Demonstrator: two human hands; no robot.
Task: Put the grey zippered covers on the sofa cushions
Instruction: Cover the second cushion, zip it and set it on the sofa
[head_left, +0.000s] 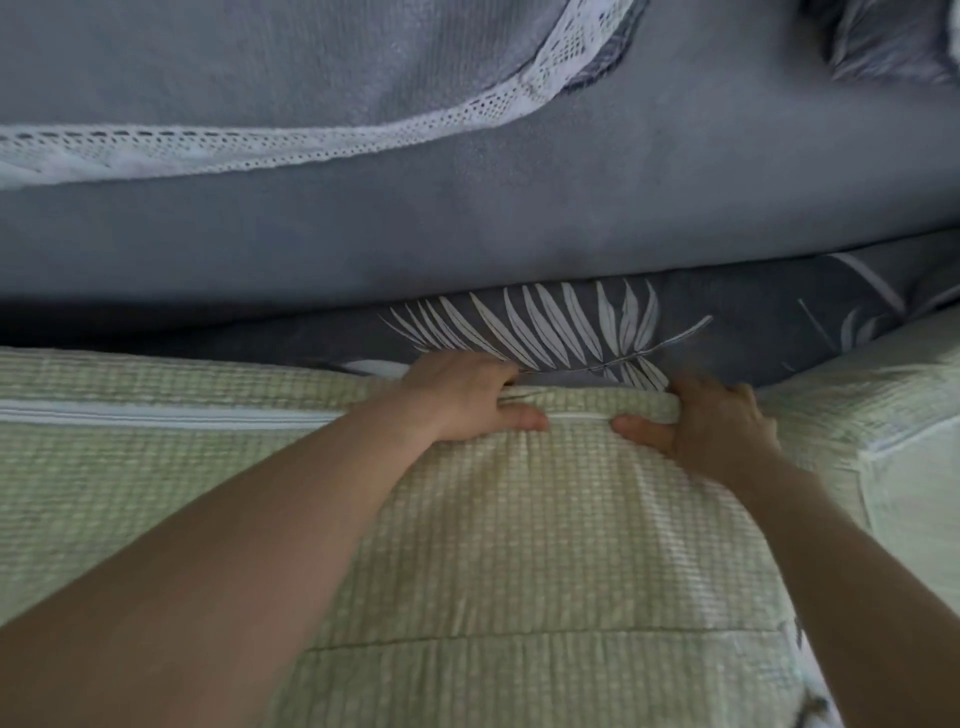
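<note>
Home living rm: sofa cushions (519, 519), lace-trimmed grey throw (260, 67), leaf-print fabric (571, 322).

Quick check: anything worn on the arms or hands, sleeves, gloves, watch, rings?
Nothing worn shows. The left hand and right hand are ungloved, with no rings visible, and the left forearm and right forearm are bare to the frame edge: no sleeves, watch or bracelet.

left hand (462, 397) grips cover (519, 525) | right hand (714, 426) grips cover | forearms (249, 530) outstretched
</note>
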